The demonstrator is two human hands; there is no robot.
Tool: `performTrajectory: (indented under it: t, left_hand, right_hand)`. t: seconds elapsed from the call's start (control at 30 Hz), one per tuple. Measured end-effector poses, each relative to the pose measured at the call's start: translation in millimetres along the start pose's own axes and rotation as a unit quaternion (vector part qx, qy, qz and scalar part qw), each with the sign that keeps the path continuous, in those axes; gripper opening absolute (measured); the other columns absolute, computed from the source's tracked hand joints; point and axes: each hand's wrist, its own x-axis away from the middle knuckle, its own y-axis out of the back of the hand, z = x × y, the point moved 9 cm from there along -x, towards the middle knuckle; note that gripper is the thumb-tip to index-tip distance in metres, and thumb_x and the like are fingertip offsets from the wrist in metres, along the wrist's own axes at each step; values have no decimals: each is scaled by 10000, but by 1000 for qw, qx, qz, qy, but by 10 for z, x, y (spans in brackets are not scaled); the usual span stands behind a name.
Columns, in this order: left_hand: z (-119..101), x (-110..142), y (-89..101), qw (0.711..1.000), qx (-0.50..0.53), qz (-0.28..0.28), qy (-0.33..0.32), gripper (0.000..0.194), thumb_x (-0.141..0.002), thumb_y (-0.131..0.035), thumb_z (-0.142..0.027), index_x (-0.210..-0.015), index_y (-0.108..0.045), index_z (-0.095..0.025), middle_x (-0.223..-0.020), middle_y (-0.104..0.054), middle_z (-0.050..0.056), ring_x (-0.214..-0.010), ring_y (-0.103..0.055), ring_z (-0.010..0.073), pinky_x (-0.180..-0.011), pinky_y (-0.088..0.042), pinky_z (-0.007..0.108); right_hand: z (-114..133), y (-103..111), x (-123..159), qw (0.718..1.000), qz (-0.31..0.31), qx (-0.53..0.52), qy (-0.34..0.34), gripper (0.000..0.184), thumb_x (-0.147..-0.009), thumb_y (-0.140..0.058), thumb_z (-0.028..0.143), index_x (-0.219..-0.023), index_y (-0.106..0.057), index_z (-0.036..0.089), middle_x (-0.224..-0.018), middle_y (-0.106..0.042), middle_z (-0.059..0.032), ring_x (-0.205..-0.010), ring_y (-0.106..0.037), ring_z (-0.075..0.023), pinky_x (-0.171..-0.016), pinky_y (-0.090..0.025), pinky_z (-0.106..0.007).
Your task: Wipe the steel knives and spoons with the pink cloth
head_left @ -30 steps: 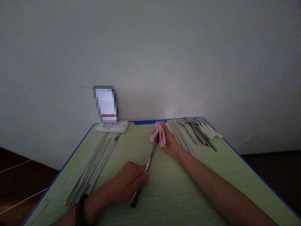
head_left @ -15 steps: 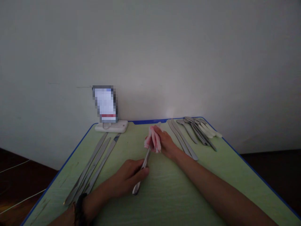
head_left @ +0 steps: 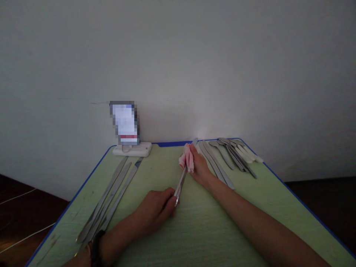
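A table knife (head_left: 181, 183) is held at a slant above the middle of the table. My left hand (head_left: 157, 207) is closed around its handle end. A folded pink-and-white cloth (head_left: 187, 157) is wrapped about the blade, and my right hand (head_left: 199, 165) grips the cloth with the blade inside. The blade's tip shows beyond the cloth. Left of my hands, three table knives (head_left: 115, 196) lie side by side, their near ends partly hidden by my left wrist. Two more knives (head_left: 219, 168) lie just right of my right hand.
Right of those two knives are a spoon (head_left: 224, 154), a pile of metal spoons (head_left: 233, 155) and several white-handled utensils (head_left: 246, 152). A phone (head_left: 125, 124) leans on a white stand (head_left: 133, 149) at the back left. The green table (head_left: 178, 241) has a blue rim against the wall.
Both hands have moved a little to the right with the knife and cloth. My left hand has turned over the handle, covering more of its end. The other cutlery has stayed put.
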Motion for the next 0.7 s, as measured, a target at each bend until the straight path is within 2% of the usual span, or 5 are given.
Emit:
performTrajectory:
  t: [0.17, 0.37, 0.53, 0.6, 0.7]
  left_hand:
    - [135, -35, 131, 992, 77, -84, 52, 372, -960, -251, -367, -739, -498, -199, -659, -547, -7, -620, -515, 143, -647, -408, 252]
    - [263, -60, 146, 976, 178, -97, 85, 413, -954, -278, -449, -724, -503, -190, -552, -447, -50, -499, -405, 117, -511, -345, 228]
    - [140, -67, 131, 979, 193, -64, 24, 270, -921, -401, -397, -932, -539, -165, -688, -546, -26, -575, -450, 110, -551, -364, 212]
    - [113, -57, 120, 984, 170, -58, 12, 259, -927, -392, -364, -892, -555, -166, -671, -526, -31, -567, -445, 106, -552, -359, 209]
    - [132, -44, 121, 989, 125, -73, 22, 329, -939, -361, -352, -756, -565, -171, -586, -449, -49, -514, -414, 101, -530, -339, 213]
  right_hand:
    - [-43, -121, 89, 994, 45, 97, 25, 549, -786, -499, 665, -529, -548, 183, -451, -573, -37, -406, -483, -128, -402, -362, -242]
    - [24, -183, 164, 973, 26, 202, 106, 503, -759, -561, 643, -547, -571, 188, -516, -590, -15, -490, -524, -125, -476, -407, -231]
    - [-67, -191, 175, 984, 44, 166, 42, 555, -802, -482, 658, -556, -587, 172, -493, -604, -38, -437, -533, -132, -445, -405, -238]
    - [-100, -202, 179, 985, 62, 162, 20, 590, -816, -441, 671, -545, -582, 166, -476, -602, -49, -406, -517, -130, -428, -398, -240]
    - [-79, -206, 176, 982, 72, 171, 31, 575, -805, -456, 674, -542, -558, 172, -472, -590, -46, -410, -505, -126, -421, -384, -237]
